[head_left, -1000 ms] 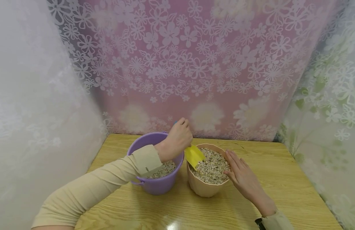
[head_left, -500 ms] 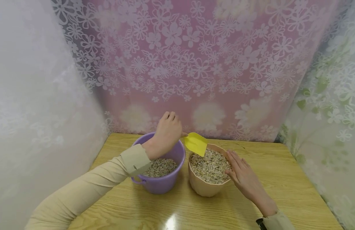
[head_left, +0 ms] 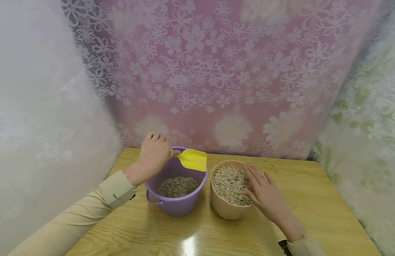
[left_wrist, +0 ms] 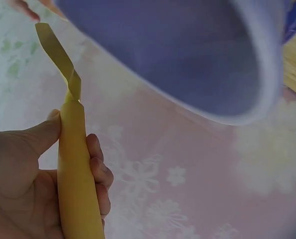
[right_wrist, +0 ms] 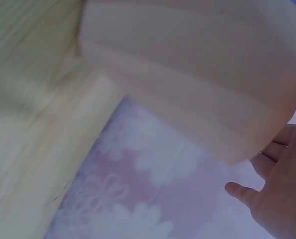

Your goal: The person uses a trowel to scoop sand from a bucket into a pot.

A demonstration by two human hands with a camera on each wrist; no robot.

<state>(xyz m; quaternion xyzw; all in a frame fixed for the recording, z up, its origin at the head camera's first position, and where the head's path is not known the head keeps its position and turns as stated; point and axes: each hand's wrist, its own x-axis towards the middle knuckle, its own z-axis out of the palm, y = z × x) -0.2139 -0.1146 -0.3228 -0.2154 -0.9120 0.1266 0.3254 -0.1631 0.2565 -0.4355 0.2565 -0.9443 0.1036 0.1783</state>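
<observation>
My left hand grips the handle of a yellow toy shovel above the purple bucket. The blade spans the bucket's right rim, and its upper face looks bare. In the left wrist view the fingers and thumb wrap the thick yellow handle. Pale gravel covers the bucket's bottom. To the right, a peach ribbed pot is filled nearly to its brim with similar gravel. My right hand rests at the pot's right rim, fingers extended, thumb over the gravel.
Both containers stand side by side with a narrow gap on a wood-grain table. A pink floral curtain hangs just behind the table's back edge. Pale sheets stand on the left and the right.
My left hand has drawn the shovel out of the pot's gravel, up and left to the bucket. The right hand stays at the pot's rim, reaching slightly further inward.
</observation>
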